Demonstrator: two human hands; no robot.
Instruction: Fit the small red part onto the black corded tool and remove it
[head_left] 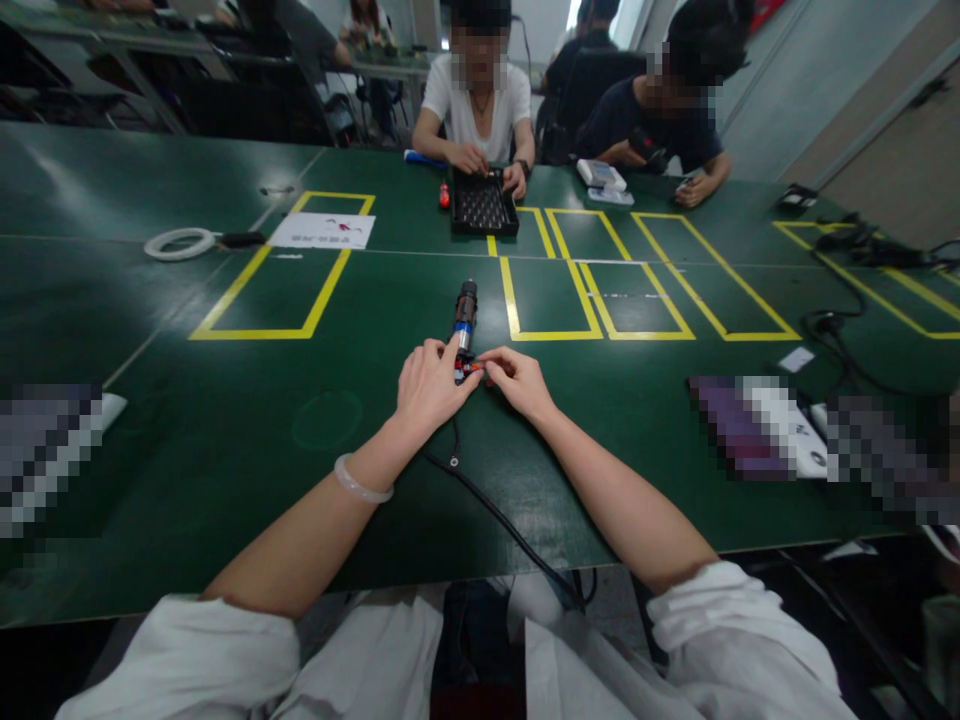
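On the green table in front of me lies a slim black device (466,305) with a thin tip pointing away, a silver and blue band, and small red parts and wires at its near end. It looks like the opened inside of an electric hand tool. My left hand (429,385) is closed around the near end, its index finger lying along the silver band. My right hand (521,383) pinches a small orange-red piece (477,367), maybe a wire, beside the left thumb. A black cable (502,522) and a short lead with a ring terminal (454,462) trail toward me.
Across the table a person works over a black tray (484,205), near a red-handled tool (444,195). Yellow tape rectangles (555,335) mark the surface. A white cable coil (178,244) and a paper sheet (322,231) lie left; black cables (847,245) lie right.
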